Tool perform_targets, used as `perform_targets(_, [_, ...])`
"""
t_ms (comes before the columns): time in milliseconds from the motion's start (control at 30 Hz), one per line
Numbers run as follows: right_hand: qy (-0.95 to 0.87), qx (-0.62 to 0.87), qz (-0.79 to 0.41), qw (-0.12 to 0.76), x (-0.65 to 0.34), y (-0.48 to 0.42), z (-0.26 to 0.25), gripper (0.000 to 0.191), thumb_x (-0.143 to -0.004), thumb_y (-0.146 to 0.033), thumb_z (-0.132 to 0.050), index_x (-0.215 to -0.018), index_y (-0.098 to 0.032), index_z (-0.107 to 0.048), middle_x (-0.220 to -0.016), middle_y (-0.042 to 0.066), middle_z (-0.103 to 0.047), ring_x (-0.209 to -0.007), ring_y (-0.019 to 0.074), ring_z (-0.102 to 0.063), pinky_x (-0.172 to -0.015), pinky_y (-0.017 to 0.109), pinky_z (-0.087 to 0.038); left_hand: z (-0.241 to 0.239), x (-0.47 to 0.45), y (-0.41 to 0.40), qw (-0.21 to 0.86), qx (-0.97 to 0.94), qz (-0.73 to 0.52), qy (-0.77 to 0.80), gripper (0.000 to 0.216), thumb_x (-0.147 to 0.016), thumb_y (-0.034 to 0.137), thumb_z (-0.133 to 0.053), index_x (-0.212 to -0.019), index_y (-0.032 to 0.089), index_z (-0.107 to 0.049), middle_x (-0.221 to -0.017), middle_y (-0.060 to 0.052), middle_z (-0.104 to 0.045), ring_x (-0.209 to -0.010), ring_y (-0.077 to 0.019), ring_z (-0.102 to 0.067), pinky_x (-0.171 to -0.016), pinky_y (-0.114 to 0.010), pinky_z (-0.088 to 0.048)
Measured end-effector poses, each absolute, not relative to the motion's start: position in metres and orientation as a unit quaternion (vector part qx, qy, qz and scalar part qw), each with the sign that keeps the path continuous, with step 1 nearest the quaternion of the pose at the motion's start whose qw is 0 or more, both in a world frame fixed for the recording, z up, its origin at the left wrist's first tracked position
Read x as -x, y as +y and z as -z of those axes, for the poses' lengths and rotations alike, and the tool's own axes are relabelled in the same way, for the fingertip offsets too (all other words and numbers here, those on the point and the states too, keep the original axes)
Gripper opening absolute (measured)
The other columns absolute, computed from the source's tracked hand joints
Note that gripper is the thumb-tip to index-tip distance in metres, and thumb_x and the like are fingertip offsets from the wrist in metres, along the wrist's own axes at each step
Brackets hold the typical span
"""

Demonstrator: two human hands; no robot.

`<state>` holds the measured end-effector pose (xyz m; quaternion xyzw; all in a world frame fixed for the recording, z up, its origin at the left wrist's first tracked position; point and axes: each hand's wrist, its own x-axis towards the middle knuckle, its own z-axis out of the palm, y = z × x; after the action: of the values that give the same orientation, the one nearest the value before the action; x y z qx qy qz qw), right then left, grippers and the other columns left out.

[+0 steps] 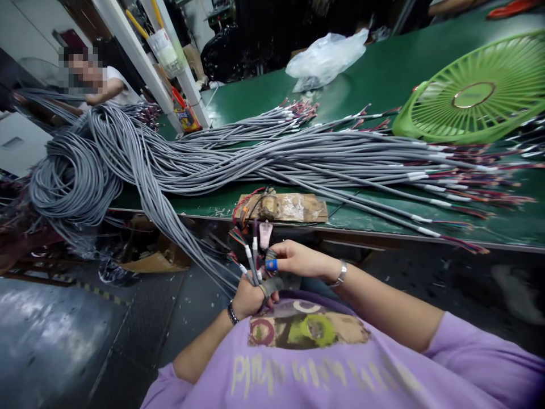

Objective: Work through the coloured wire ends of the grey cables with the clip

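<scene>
Against my lap, my left hand [249, 296] is closed around several grey cables [254, 275] whose stripped ends, with white sleeves and thin coloured wires, point up. My right hand [293, 258] is right beside it, fingers bent in and pressed together at the cable ends; a blue wrap [271, 265] circles one finger. What its fingertips hold is hidden. Just above, a small pale pink piece [266, 234] stands near the table edge. Behind it a taped brown board [298, 208] carries red and black wires.
Long bundles of grey cable [204, 165] cover the green table [251, 96], with a coil [70, 179] at the left. A green fan [472, 96] stands right, a clear plastic bag [326, 57] farther back. A white post [183, 74] rises at left; another person [108, 85] handles cables beyond.
</scene>
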<state>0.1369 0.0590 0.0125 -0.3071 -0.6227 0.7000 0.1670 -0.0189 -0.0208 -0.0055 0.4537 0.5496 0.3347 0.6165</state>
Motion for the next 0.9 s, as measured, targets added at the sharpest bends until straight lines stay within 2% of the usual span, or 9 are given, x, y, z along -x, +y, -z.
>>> perform_targets(133, [-0.635,0.309,-0.683,0.187,-0.133,0.054,-0.010,0.039,-0.069,-0.051,-0.067,-0.066,-0.013,-0.059,-0.061,-0.002,-0.055,-0.057,0.0093,-0.044,-0.055,0.023,-0.038,0.006,0.020,-0.021,0.614,-0.476,-0.295,0.556,0.041,-0.070,0.045,-0.065,-0.044,0.014,-0.057,-0.037,-0.001,-0.051,-0.032,-0.0094,-0.045,-0.036,-0.021,-0.033])
perform_targets(233, [-0.575,0.335,-0.701,0.256,-0.139,0.048,0.000,0.041,-0.073,-0.055,-0.062,-0.072,-0.013,-0.061,-0.068,0.000,-0.059,-0.063,0.0105,-0.049,-0.062,0.024,-0.041,0.014,0.020,-0.022,0.605,-0.415,-0.364,0.574,0.041,-0.071,0.047,-0.065,-0.048,0.014,-0.056,-0.040,-0.001,-0.054,-0.032,-0.0082,-0.044,-0.034,-0.019,-0.030])
perform_targets(300, [-0.492,0.360,-0.734,0.300,-0.144,0.041,0.010,0.043,-0.071,-0.056,-0.064,-0.082,-0.014,-0.062,-0.074,0.002,-0.060,-0.064,0.0106,-0.051,-0.062,0.025,-0.042,0.020,0.019,-0.021,0.597,-0.367,-0.425,0.574,0.038,-0.071,0.049,-0.065,-0.056,0.014,-0.058,-0.042,0.001,-0.055,-0.031,-0.0069,-0.043,-0.033,-0.018,-0.029])
perform_targets(367, [-0.431,0.377,-0.757,0.315,-0.146,0.033,0.019,0.041,-0.068,-0.052,-0.069,-0.083,-0.015,-0.060,-0.075,0.001,-0.060,-0.061,0.0097,-0.050,-0.060,0.024,-0.042,0.024,0.018,-0.021,0.594,-0.335,-0.466,0.563,0.037,-0.070,0.050,-0.067,-0.062,0.014,-0.059,-0.042,0.002,-0.055,-0.031,-0.0063,-0.043,-0.033,-0.017,-0.029])
perform_targets(633, [-0.442,0.345,-0.759,0.331,-0.131,0.022,0.019,0.032,-0.069,-0.043,-0.071,-0.073,-0.017,-0.054,-0.058,-0.002,-0.060,-0.052,0.0098,-0.049,-0.053,0.024,-0.035,0.027,0.014,-0.020,0.602,-0.328,-0.476,0.552,0.040,-0.067,0.052,-0.069,-0.063,0.014,-0.057,-0.044,0.002,-0.056,-0.032,-0.0068,-0.045,-0.033,-0.018,-0.030])
perform_targets(767, [-0.455,0.320,-0.780,0.288,-0.125,0.030,0.014,0.032,-0.073,-0.045,-0.066,-0.072,-0.017,-0.052,-0.052,-0.001,-0.061,-0.047,0.0111,-0.053,-0.049,0.024,-0.033,0.027,0.020,-0.023,0.612,-0.372,-0.441,0.541,0.040,-0.070,0.051,-0.067,-0.058,0.014,-0.057,-0.044,-0.001,-0.057,-0.034,-0.0079,-0.047,-0.036,-0.019,-0.034])
perform_targets(900, [-0.489,0.281,-0.784,0.260,-0.116,0.035,0.007,0.033,-0.071,-0.046,-0.067,-0.073,-0.018,-0.050,-0.049,-0.002,-0.061,-0.046,0.0136,-0.057,-0.049,0.025,-0.037,0.029,0.024,-0.028,0.590,-0.380,-0.450,0.552,0.041,-0.071,0.051,-0.066,-0.057,0.014,-0.056,-0.044,-0.001,-0.058,-0.035,-0.0085,-0.049,-0.037,-0.019,-0.036])
